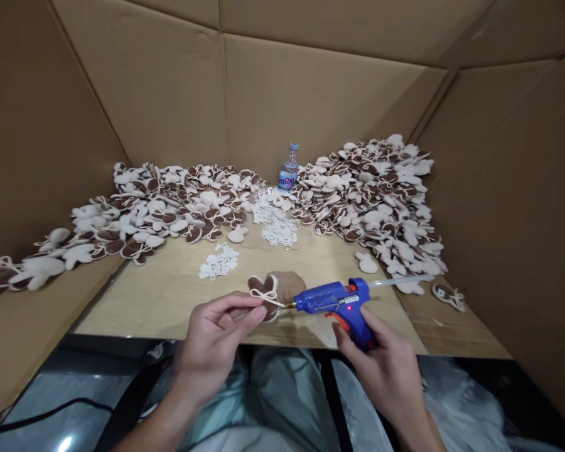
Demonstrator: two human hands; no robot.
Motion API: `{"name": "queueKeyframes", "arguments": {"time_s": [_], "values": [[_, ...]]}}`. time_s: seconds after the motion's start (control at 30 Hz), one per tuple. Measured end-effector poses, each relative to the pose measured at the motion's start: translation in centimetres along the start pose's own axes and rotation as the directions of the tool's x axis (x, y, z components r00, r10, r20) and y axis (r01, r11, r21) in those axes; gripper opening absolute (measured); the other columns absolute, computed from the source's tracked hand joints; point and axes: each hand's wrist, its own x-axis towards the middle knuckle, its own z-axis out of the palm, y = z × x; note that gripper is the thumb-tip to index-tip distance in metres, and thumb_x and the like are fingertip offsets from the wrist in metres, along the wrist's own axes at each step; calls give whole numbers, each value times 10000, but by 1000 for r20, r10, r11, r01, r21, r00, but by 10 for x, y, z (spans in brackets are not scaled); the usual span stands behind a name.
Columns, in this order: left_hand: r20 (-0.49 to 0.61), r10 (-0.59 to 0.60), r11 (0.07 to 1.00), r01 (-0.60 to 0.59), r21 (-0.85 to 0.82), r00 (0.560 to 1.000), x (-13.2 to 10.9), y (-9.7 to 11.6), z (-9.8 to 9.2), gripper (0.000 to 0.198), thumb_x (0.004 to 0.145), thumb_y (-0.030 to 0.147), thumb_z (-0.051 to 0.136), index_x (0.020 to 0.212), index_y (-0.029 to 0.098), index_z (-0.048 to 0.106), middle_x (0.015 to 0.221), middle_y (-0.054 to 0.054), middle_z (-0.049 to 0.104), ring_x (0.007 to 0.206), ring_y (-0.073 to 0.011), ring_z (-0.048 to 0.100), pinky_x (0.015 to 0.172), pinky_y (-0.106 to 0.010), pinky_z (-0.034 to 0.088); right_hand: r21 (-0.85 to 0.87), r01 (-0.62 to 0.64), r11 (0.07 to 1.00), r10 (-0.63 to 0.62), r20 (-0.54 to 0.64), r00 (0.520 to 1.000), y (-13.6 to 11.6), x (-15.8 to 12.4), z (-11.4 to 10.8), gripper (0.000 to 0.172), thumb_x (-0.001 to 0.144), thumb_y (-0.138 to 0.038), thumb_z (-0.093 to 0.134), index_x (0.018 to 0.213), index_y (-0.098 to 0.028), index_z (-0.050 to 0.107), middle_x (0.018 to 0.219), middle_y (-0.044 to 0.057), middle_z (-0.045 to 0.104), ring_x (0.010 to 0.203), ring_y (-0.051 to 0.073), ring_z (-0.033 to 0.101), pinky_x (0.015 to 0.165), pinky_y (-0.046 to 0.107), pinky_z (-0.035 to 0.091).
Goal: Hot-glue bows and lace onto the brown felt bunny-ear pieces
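Observation:
My left hand (221, 329) pinches a small brown-and-white plush bunny-head piece (270, 312) with a cream string bow (262, 294) on it. In my right hand (386, 364) is a blue glue gun (327, 297) with an orange trigger, a lit red light and a clear glue stick (402, 280) out of its back. Its brass nozzle (290, 305) points left and is at the right edge of the plush piece; whether they touch, I cannot tell. Just behind lies a rounded brown patch (290, 284) on the wooden board (169, 307).
Plush pieces form a long heap (169, 201) at the left and a taller heap (376, 194) at the right. Small white tags lie in a middle pile (277, 223) and a nearer pile (219, 261). A water bottle (288, 172) stands behind, before cardboard walls (320, 94).

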Motion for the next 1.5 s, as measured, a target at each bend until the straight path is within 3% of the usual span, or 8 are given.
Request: {"name": "queueKeyframes", "arguments": {"time_s": [0.17,0.33,0.57,0.83,0.97,1.07,1.27,1.5], "values": [[4,-17,1000,16,24,1000,1,2,-2,104,731,216,818,830,233,791,825,-3,785,771,-122,716,736,-176,552,-93,-160,983,166,66,984,10,8,3,347,797,-464,594,867,-135,678,541,-5,579,458,152,488,485,255,412],[-88,12,997,-5,79,996,10,8,-8,112,711,241,829,814,218,792,821,-12,786,796,-143,722,754,-195,555,-196,-255,947,297,226,928,29,18,11,315,817,-423,518,873,-147,658,795,102,700,733,252,646,685,325,482],[-252,49,997,-31,76,967,22,25,-19,211,660,297,849,829,187,788,856,-44,791,825,-193,723,788,-263,568,-334,-235,913,301,162,940,58,15,31,354,796,-415,521,929,-108,636,901,177,678,862,309,653,771,380,495],[-358,159,986,-127,110,920,35,36,-50,302,641,359,854,876,181,787,874,-49,783,831,-210,711,818,-303,563,-232,-307,923,340,114,934,63,11,22,506,743,-618,602,892,-135,608,866,168,687,811,314,659,701,395,499],[-390,177,984,-147,105,904,39,42,-71,297,641,331,860,888,184,785,850,-37,782,817,-193,715,816,-285,565,-167,-184,969,194,44,980,44,17,15,441,790,-616,571,794,-181,639,868,147,694,836,308,646,763,420,487],[-421,193,981,-160,112,886,38,48,-83,303,651,327,854,908,182,783,850,-43,784,826,-203,722,824,-302,572,-52,0,999,8,151,989,12,33,20,477,891,-543,497,550,-215,560,802,120,698,789,263,644,768,386,478],[-463,239,971,-197,138,854,35,54,-101,304,668,342,842,917,179,781,842,-47,784,819,-215,727,838,-332,575,51,253,966,-241,524,817,-43,90,71,329,924,-205,464,1191,-160,651,1011,106,743,907,221,684,816,331,506],[-456,241,970,-209,121,856,35,58,-110,282,683,321,834,922,179,783,849,-53,788,834,-212,731,808,-302,576,8,429,903,-318,685,656,-83,143,155,207,858,-156,618,1032,-165,729,994,84,761,884,194,695,794,265,496]]}}
